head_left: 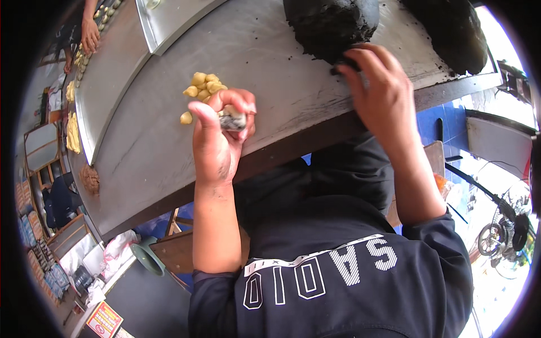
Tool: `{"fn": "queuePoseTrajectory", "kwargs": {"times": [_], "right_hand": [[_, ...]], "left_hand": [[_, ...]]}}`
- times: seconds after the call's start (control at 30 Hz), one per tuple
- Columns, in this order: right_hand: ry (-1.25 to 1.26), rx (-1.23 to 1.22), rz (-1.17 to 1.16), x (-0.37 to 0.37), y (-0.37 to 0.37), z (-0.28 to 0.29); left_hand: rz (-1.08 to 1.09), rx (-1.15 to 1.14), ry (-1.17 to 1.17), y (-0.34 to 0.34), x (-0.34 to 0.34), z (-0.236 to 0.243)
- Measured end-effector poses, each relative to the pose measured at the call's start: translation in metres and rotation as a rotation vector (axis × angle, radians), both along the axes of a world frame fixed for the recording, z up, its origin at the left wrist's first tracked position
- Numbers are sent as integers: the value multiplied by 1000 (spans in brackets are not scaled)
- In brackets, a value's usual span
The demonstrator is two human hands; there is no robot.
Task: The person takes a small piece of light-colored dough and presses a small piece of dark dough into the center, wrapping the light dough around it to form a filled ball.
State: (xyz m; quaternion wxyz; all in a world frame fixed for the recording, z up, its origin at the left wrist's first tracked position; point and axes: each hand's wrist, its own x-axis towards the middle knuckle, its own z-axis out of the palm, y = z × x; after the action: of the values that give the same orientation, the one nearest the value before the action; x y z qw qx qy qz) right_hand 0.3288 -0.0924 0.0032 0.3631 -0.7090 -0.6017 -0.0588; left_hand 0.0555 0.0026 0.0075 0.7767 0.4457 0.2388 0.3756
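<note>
My left hand (pixel 213 149) is curled over the metal table with its thumb raised. Its fingers are closed round a small pale dough piece (pixel 233 121) streaked with black. Farther right, my right hand (pixel 386 81) pinches a bit of black dough (pixel 340 61) at the near edge of a large black dough lump (pixel 332 25). The fingertips partly cover that bit, so I cannot tell if it is fully torn off. Beside my left hand lies a small heap of pale yellow dough balls (pixel 202 84), with one ball (pixel 186 118) apart from the rest.
A second black dough mass (pixel 451 34) lies at the table's far right. Black crumbs dot the metal tabletop (pixel 242 48). Raised metal edging (pixel 101 112) runs along the left. Beyond it, another person's hand (pixel 90 36) is near rows of small pieces. A brown lump (pixel 89 179) sits at the left.
</note>
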Motion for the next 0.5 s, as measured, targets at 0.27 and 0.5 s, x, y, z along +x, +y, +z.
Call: {"fn": "queuePoseTrajectory", "kwargs": {"times": [0.27, 0.5], "right_hand": [[-21, -117, 312, -11, 23, 21], [-15, -73, 361, 1, 5, 16]], "left_hand": [[20, 140, 176, -6, -6, -10], [2, 282, 281, -7, 3, -2]]}}
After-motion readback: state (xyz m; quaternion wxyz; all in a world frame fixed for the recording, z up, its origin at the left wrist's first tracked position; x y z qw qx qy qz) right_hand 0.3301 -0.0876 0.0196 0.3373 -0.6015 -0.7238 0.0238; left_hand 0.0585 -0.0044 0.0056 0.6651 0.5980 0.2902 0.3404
